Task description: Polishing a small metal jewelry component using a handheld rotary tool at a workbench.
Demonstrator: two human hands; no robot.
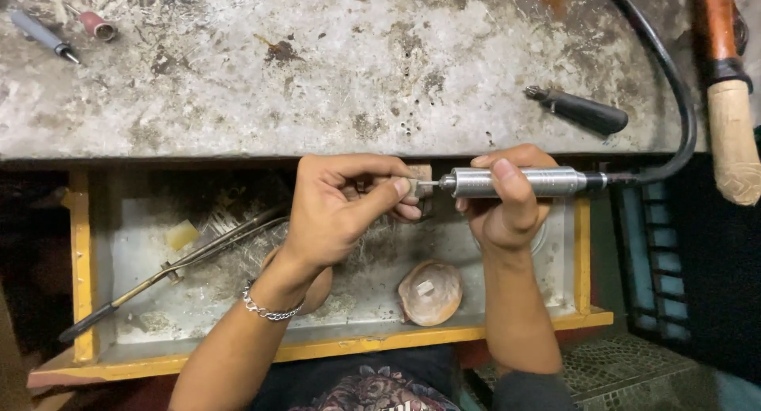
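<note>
Flanking both hands: tongs (190, 256), shell dish (430, 293), dark-handled tool (583, 110) on bench.

A worn grey bench (333, 70) fills the upper part of the view, its top scratched, pitted and stained with rust-brown spots. Below its front edge a shallow drawer (79, 244) stands pulled out (yellow frame, dusty grey bottom). At lower right lies a floor (626, 371) of small mosaic tiles. The light is dim and even.
</note>
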